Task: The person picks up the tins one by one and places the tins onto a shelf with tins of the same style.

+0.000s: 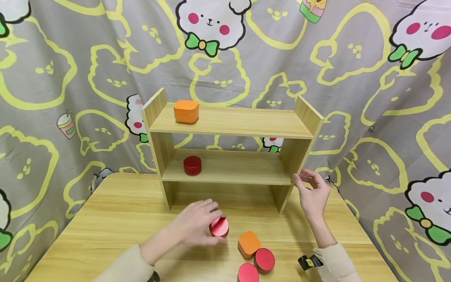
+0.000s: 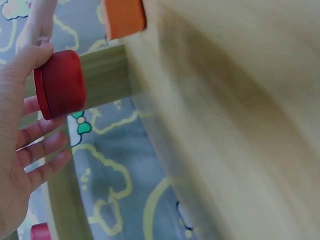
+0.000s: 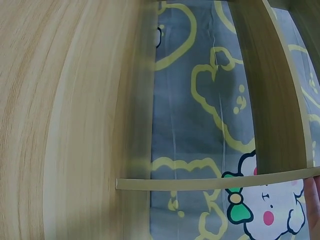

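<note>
My left hand (image 1: 199, 223) holds a round red box (image 1: 220, 228) in front of the wooden shelf (image 1: 225, 178). The left wrist view shows this red box (image 2: 61, 84) between the thumb and fingers, the other fingers spread below. My right hand (image 1: 314, 192) grips the front edge of the shelf's right side panel at middle-board height, fingertips partly hidden. Just right of the held box, an orange rounded-square box (image 1: 249, 244) sits on the table beside a round red box (image 1: 264, 260). Another round red box (image 1: 248, 273) lies nearer, cut by the frame's bottom.
An orange box (image 1: 186, 111) stands on the shelf's top board, left side. Below it, a dark red round box (image 1: 192, 165) rests on the middle board. The wooden table (image 1: 116, 219) carries everything. A patterned curtain (image 1: 225, 70) hangs behind and at both sides.
</note>
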### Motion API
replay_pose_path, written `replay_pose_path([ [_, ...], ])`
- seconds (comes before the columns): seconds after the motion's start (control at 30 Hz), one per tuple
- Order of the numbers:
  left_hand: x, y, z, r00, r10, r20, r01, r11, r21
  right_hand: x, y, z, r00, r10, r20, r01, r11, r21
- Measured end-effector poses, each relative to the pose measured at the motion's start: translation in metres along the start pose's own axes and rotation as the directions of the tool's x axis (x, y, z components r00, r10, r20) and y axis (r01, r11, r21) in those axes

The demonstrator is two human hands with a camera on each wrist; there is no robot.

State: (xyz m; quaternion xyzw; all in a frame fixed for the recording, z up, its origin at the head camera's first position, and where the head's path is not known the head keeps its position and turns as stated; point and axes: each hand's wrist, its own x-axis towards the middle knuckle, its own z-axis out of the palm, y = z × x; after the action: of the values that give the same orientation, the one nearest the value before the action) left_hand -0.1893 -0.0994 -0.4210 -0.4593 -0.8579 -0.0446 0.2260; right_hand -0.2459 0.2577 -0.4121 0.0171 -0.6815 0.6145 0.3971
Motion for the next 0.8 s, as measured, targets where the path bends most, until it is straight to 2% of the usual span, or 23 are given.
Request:
replay_pose_path([
  [0.37, 0.024, -0.015, -0.026, 0.996, 0.064, -0.062, -0.061, 0.997, 0.047, -0.001, -0.001, 0.000, 1.000, 0.005, 0.006, -0.005, 1.000, -0.025],
  [0.5, 0.035, -0.019, -0.038, 0.995, 0.080, -0.052, -0.077, 0.995, 0.067, 0.000, 0.000, -0.001, 1.000, 0.013, 0.008, -0.013, 0.999, -0.032],
  [0.8, 0.054, -0.036, -0.058, 0.997, 0.070, -0.045, -0.063, 0.989, 0.132, -0.001, -0.001, -0.001, 1.000, 0.003, 0.009, -0.003, 1.000, -0.023],
])
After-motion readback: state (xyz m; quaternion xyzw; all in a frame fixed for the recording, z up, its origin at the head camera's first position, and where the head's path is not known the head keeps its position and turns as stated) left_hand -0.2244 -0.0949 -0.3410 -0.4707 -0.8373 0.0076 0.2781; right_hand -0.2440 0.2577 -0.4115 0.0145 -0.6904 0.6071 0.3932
